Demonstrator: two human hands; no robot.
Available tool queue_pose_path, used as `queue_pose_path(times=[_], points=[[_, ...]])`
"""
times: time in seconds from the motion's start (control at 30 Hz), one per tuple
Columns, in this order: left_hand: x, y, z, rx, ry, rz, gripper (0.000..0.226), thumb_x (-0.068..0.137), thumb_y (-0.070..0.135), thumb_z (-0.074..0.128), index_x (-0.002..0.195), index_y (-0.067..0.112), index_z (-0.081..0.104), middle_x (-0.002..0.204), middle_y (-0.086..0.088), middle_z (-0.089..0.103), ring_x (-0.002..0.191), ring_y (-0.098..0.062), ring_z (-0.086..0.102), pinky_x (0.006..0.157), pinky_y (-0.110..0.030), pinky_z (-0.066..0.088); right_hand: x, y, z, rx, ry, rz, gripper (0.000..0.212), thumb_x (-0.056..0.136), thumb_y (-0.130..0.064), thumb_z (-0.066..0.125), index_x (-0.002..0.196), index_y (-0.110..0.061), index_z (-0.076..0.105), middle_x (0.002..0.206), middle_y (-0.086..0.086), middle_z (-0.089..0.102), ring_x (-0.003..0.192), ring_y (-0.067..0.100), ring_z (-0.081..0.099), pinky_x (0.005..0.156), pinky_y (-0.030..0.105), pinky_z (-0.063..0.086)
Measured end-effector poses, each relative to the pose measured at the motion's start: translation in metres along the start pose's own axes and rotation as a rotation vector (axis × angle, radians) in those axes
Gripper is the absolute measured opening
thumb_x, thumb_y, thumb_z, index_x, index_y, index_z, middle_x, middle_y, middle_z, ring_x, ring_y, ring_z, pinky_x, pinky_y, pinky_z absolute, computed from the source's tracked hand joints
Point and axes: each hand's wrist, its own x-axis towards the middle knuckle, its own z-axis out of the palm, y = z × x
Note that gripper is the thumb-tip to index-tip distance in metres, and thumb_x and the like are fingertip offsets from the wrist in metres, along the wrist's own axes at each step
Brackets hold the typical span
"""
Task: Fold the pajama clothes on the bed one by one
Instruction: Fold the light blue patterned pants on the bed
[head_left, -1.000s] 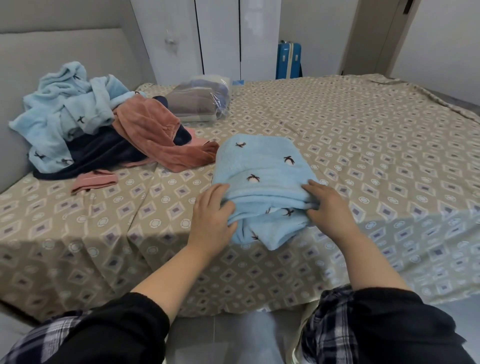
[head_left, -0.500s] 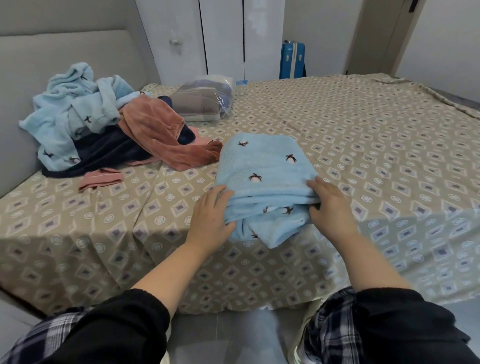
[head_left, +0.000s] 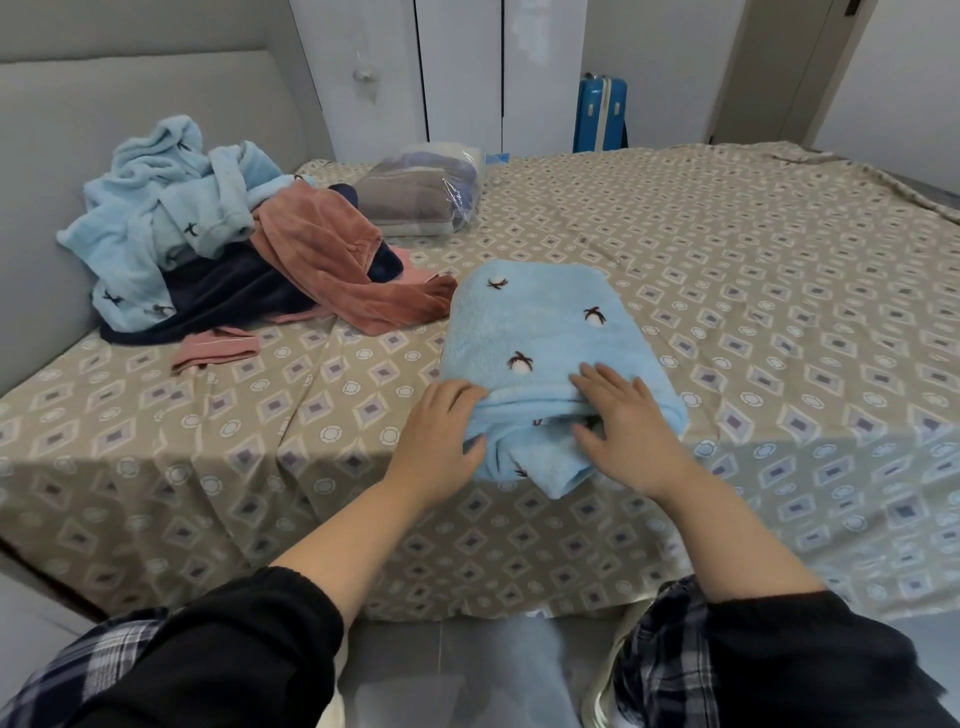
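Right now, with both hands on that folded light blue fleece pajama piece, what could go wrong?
The folded light blue fleece pajama piece has a loose near end hanging past the edge of the patterned bed; once the left hand and right hand let go, it may slump open or slide off. The crumpled salmon-pink garment lies close beside it and could get dragged along.

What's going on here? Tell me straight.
A person stands at the edge of the bed, folding pajamas. The left hand grips the near left corner of a light-blue pajama piece that is already folded into a compact bundle, and the right hand presses flat on its near fold. By the headboard, a crumpled pile of light-blue, navy and pink clothes is not yet folded. A clear bag of clothes lies behind it.
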Motion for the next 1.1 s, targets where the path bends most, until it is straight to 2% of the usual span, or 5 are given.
queue_pose_path(times=[0.23,0.43,0.57,0.83,1.1], points=[[-0.019,0.005,0.011,-0.378,-0.061,-0.413,0.087,0.081,0.024,0.073,0.151,0.028,0.02,0.154,0.004,0.026,0.139,-0.009,0.027,0.114,-0.031,0.027,-0.016,-0.015,0.008,-0.297,-0.15,-0.109,0.14,0.055,-0.064,0.079,0.146,-0.033,-0.021,0.157,0.004,-0.024,0.143,0.024,-0.023,0.114,0.053,-0.01],[-0.013,-0.001,0.001,-0.45,-0.072,-0.532,0.066,0.091,0.016,0.058,0.15,0.032,0.031,0.147,0.005,0.045,0.129,-0.014,0.047,0.105,-0.026,0.039,-0.01,-0.036,0.041,-0.397,0.031,-0.161,0.116,0.056,-0.012,0.083,0.152,-0.017,0.018,0.156,0.015,0.025,0.143,0.034,0.025,0.109,0.057,0.021],[-0.018,-0.018,-0.008,-0.477,-0.122,-0.502,0.064,0.091,0.005,0.051,0.145,0.037,0.037,0.127,0.016,0.054,0.102,-0.011,0.061,0.092,-0.022,0.048,-0.006,-0.019,0.03,-0.337,0.009,-0.107,0.102,0.075,0.01,0.058,0.152,-0.016,-0.004,0.158,-0.003,-0.006,0.144,0.013,-0.005,0.117,0.043,-0.002],[0.015,-0.019,-0.026,-1.307,-0.228,-0.982,0.05,0.099,0.02,0.044,0.148,0.016,0.031,0.134,-0.013,0.055,0.124,-0.025,0.053,0.106,-0.038,0.041,-0.007,-0.022,0.016,-0.031,0.21,-0.007,0.068,0.084,-0.04,0.021,0.15,-0.022,0.029,0.16,0.001,0.013,0.148,0.017,0.005,0.116,0.044,-0.01],[0.075,-0.009,-0.025,-1.259,-0.533,-1.276,0.065,0.073,0.056,0.073,0.118,0.011,0.062,0.113,-0.016,0.069,0.105,-0.029,0.065,0.094,-0.046,0.051,0.009,-0.005,0.027,-0.273,0.014,0.183,0.081,0.08,-0.066,-0.003,0.153,-0.033,0.009,0.162,0.002,0.005,0.149,0.023,0.0,0.116,0.052,-0.007]])
